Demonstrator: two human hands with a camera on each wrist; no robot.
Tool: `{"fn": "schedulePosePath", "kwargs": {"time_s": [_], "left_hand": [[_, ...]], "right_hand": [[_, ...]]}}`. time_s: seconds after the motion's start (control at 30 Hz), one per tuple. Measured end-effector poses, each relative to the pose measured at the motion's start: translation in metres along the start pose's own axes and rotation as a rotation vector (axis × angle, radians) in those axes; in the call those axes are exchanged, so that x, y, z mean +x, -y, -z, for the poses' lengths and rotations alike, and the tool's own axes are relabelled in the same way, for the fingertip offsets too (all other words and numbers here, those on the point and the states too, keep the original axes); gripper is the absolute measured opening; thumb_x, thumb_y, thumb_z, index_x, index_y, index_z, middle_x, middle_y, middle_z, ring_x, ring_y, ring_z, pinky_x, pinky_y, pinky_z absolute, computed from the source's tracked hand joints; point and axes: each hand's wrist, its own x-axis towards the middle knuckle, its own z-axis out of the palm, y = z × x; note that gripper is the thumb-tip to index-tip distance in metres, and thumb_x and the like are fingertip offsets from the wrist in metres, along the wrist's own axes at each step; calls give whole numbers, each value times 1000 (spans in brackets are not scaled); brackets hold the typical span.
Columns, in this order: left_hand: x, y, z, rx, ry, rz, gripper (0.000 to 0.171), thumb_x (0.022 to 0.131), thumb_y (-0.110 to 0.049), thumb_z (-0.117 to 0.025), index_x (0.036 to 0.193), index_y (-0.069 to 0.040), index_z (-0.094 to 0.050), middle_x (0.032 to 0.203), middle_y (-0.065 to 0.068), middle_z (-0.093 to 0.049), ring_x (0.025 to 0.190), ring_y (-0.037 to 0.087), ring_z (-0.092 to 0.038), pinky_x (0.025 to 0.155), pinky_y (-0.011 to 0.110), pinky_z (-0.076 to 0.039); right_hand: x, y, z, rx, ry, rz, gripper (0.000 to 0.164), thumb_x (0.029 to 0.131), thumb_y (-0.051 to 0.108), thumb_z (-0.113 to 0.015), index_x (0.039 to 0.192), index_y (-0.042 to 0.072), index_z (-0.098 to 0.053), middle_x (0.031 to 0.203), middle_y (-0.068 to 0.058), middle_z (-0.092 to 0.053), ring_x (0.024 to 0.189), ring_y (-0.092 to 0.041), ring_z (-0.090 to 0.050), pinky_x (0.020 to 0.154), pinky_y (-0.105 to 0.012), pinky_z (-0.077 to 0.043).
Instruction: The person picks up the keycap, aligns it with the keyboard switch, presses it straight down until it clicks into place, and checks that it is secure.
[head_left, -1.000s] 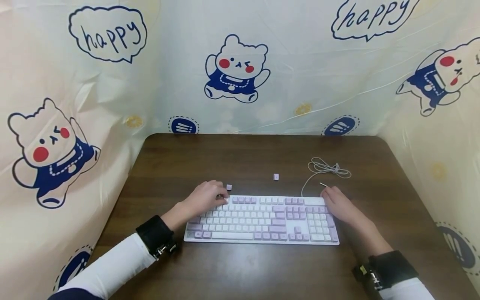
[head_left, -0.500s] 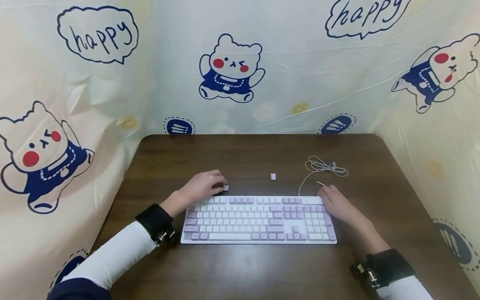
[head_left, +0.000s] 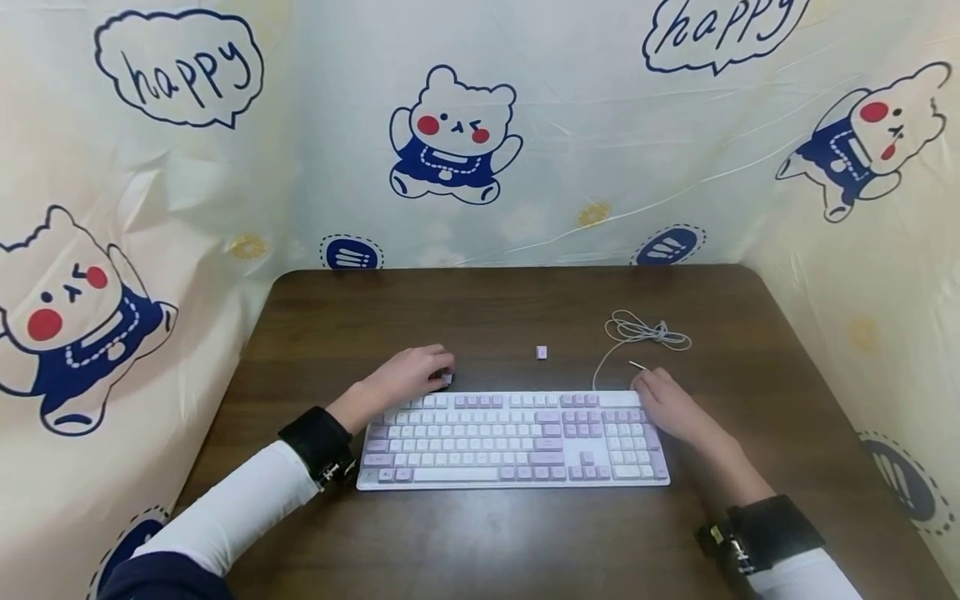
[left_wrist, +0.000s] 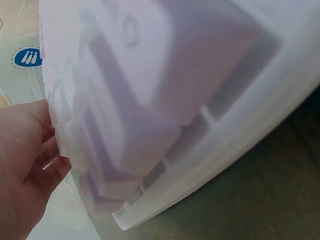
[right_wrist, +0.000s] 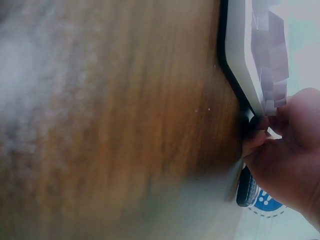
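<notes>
A white and lilac keyboard point(head_left: 480, 454) lies across the table. Just beyond its far left corner, my left hand point(head_left: 411, 373) has its fingertips down around a small lilac keycap point(head_left: 447, 379), pinching it; the hand covers part of the cap. In the left wrist view my left hand point(left_wrist: 25, 160) shows bent fingers beyond the blurred keys. My right hand point(head_left: 671, 406) grips the keyboard's far right corner. In the right wrist view its thumb point(right_wrist: 305, 107) lies by the keys. A slim object point(head_left: 637, 365) sticks out past this hand; its black ribbed end point(right_wrist: 245, 187) shows there.
A second lilac keycap point(head_left: 542, 352) lies on the brown table point(head_left: 510, 542) beyond the keyboard. At the back right is a white cable point(head_left: 645, 331) tied in a bundle, running to the keyboard. A printed curtain point(head_left: 555, 125) borders the table behind and at both sides.
My left hand has gone from the keyboard's far left corner to the keycap behind it, and its fingers have closed round the cap. My right hand stays at its corner.
</notes>
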Motion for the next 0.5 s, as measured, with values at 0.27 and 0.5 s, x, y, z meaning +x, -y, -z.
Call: {"fn": "schedulePosePath", "kwargs": {"time_s": [0.27,0.5], "left_hand": [[-7,7,-3,18,-21,-3,14,93,-22,-65,105,-19,-69,95,-5,-61,79,7,-53,73,27,-53],[-20,22,0,-127,-47,5,16,92,-21,-66,104,-18,-75,96,-7,-67,85,5,-59,77,30,-55]], "right_hand": [[2,3,-1,3,-4,0,27,101,10,-38,97,-1,-62,94,-18,-59,94,-31,-52,81,-50,-47],[0,2,1,3,2,-8,28,102,10,-38,99,-2,-62,96,-19,-59,95,-32,-52,82,-51,-47]]}}
